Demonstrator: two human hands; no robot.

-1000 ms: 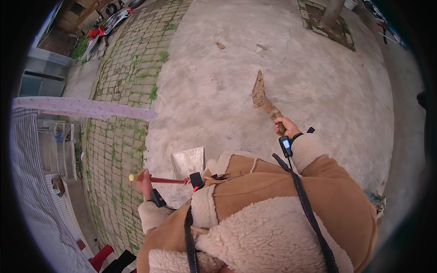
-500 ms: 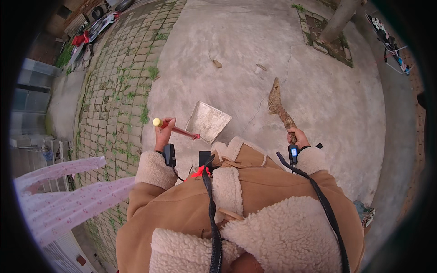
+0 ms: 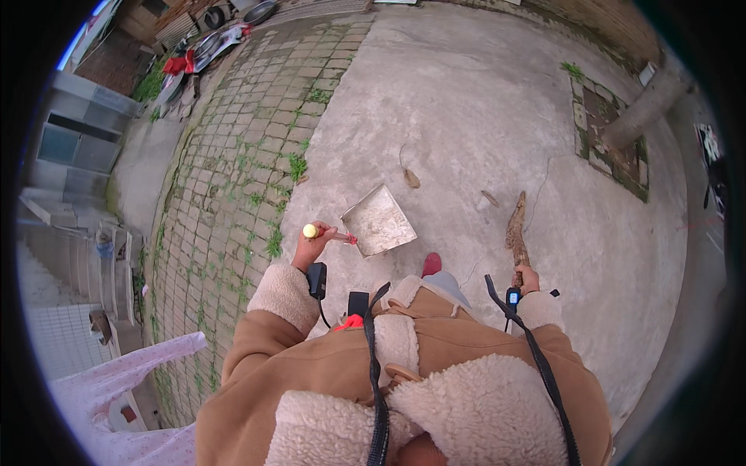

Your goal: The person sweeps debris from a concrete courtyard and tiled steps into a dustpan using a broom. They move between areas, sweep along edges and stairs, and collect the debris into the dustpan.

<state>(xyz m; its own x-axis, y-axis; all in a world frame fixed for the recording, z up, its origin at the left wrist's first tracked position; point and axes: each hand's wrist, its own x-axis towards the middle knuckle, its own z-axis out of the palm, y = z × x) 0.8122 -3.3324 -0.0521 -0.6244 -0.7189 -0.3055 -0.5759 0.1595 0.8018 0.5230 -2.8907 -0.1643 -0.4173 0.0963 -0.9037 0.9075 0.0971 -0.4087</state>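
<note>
My left hand (image 3: 311, 250) is closed round the long red handle of a metal dustpan (image 3: 381, 221), near the handle's pale yellow end. The square, dusty pan is low over the concrete in front of me; whether it touches I cannot tell. On the right, my right hand (image 3: 527, 278) grips the upper end of a worn, brown straw hand broom (image 3: 517, 233), whose bristles point forward. One dry leaf (image 3: 411, 179) with a long stalk lies just beyond the pan. A second, narrower leaf (image 3: 489, 198) lies left of the broom's tip.
Brick paving (image 3: 225, 163) with tufts of weeds runs along the left. A tree trunk (image 3: 653, 109) rises from a brick-edged bed at the far right. Pink patterned cloth (image 3: 132, 396) hangs at the lower left. My red shoe (image 3: 432, 264) shows ahead of my coat.
I have moved forward, so both leaves are now closer to the dustpan and the broom. A red shoe has come into sight. Both hands keep their holds.
</note>
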